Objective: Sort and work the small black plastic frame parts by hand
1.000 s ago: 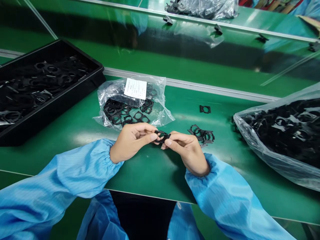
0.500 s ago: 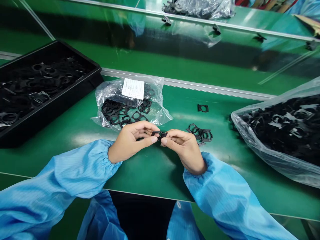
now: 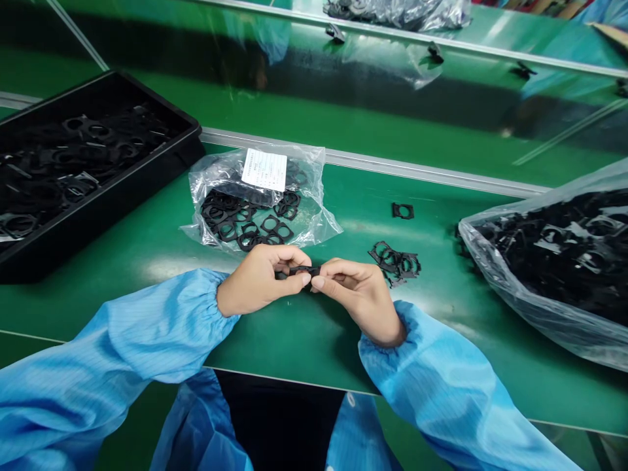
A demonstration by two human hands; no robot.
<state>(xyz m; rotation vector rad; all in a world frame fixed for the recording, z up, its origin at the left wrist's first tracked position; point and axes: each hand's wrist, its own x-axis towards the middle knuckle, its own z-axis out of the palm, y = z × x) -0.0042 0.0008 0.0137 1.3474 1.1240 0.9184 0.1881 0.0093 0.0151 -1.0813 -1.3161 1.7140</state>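
Observation:
My left hand and my right hand meet over the green table, both pinching one small black plastic ring part between thumbs and fingertips. The part lies nearly edge-on, mostly hidden by my fingers. A small loose pile of the same black ring parts lies just right of my right hand. One single black part sits farther back. Both arms wear blue sleeves.
A clear bag with a white label holds black parts just behind my hands. A black tray of parts stands at the left. A large clear bag of parts lies at the right. A metal rail crosses behind.
The part has turned from flat to nearly edge-on between my fingers. My hands have drawn slightly closer together; nothing else on the table has moved.

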